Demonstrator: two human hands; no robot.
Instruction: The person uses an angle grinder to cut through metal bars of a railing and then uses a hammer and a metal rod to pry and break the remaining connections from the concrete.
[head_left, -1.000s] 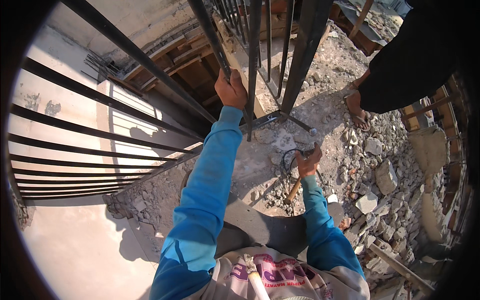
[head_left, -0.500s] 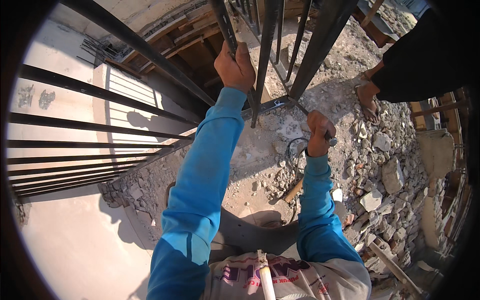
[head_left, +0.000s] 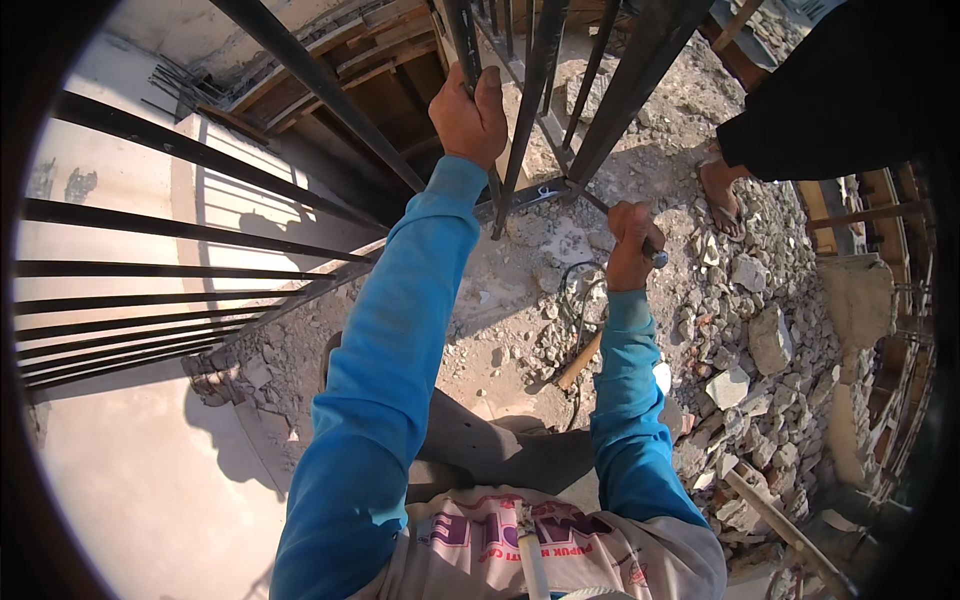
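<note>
My left hand (head_left: pixel 468 125) is wrapped round an upright black bar of a metal railing (head_left: pixel 527 120). To its right and nearer me, my right hand (head_left: pixel 630 240) is closed round a dark metal rod (head_left: pixel 592 203). The rod's far end reaches the foot of the thick black post (head_left: pixel 630 90), where it meets the railing's bottom rail (head_left: pixel 530 196). Its rounded near end sticks out past my fist. I cannot tell whether the rod's tip is wedged under the post or only touches it.
Broken concrete (head_left: pixel 770 340) covers the ground at the right. A wooden handle (head_left: pixel 580 362) and a dark cable (head_left: pixel 566 285) lie below my right hand. Another person's sandalled foot (head_left: pixel 722 195) stands at the upper right. Beyond the railing is a dark recess (head_left: pixel 375 110) with planks.
My view has shifted slightly, so the railing and rubble sit a little differently in it. Both hands keep their grips, and the rod's far end stays at the post's foot.
</note>
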